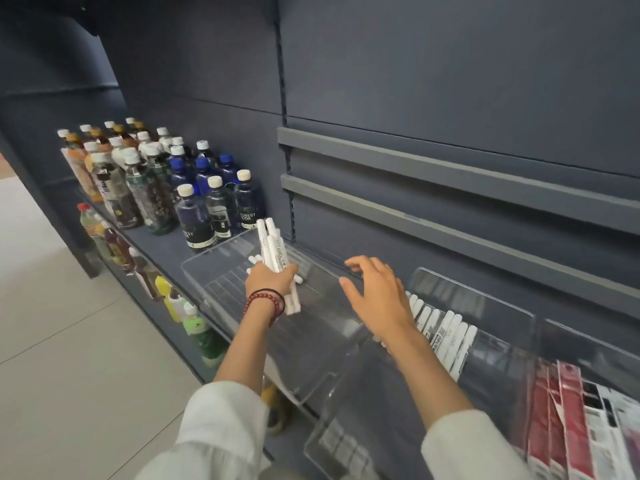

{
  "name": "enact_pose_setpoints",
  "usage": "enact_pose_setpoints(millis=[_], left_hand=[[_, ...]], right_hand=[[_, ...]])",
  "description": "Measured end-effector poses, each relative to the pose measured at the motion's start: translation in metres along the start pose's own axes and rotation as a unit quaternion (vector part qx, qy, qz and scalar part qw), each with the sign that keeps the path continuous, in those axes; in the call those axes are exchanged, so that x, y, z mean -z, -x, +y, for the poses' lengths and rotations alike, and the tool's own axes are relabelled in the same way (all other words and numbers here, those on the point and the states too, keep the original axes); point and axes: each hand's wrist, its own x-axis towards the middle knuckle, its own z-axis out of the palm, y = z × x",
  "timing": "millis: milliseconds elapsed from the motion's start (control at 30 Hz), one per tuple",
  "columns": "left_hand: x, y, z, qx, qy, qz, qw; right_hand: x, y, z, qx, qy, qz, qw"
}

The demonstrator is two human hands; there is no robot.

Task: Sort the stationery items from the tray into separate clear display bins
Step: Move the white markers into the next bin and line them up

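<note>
My left hand grips a bundle of white marker pens, held upright over the leftmost clear bin. One or two more white pens lie in that bin behind the hand. My right hand hovers with fingers spread above the divider between this bin and the middle clear bin. A row of white pens lies side by side in the middle bin, partly hidden by my right forearm. The bin at the far right holds red and white packets.
Many drink bottles stand on the dark shelf to the left of the bins, and more bottles sit on the shelf below. Two grey rails cross the back panel above the bins. Pale floor tiles lie at the left.
</note>
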Motion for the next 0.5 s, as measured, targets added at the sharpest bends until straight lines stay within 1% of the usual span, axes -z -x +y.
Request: enact_pose_setpoints(millis=[100,200,300,400,500], left_hand=[[0.002,0.028,0.026,-0.047,0.139,-0.052,0.988],[-0.004,0.065,0.039,-0.063,0.237,-0.157,0.956],[-0.014,0.099,0.035,-0.051,0.251,-0.22,0.941],[-0.022,0.129,0.029,-0.026,0.281,-0.249,0.926],[-0.03,0.147,0.023,-0.047,0.281,-0.267,0.921]], right_hand=[[0.021,0.027,0.0,-0.038,-0.051,0.032,0.998],[0.029,0.062,-0.007,-0.072,-0.123,0.021,0.99],[0.039,0.086,-0.015,-0.086,-0.165,0.029,0.982],[0.056,0.106,-0.014,-0.101,-0.206,0.051,0.972],[0.067,0.121,-0.001,-0.124,-0.224,0.048,0.965]])
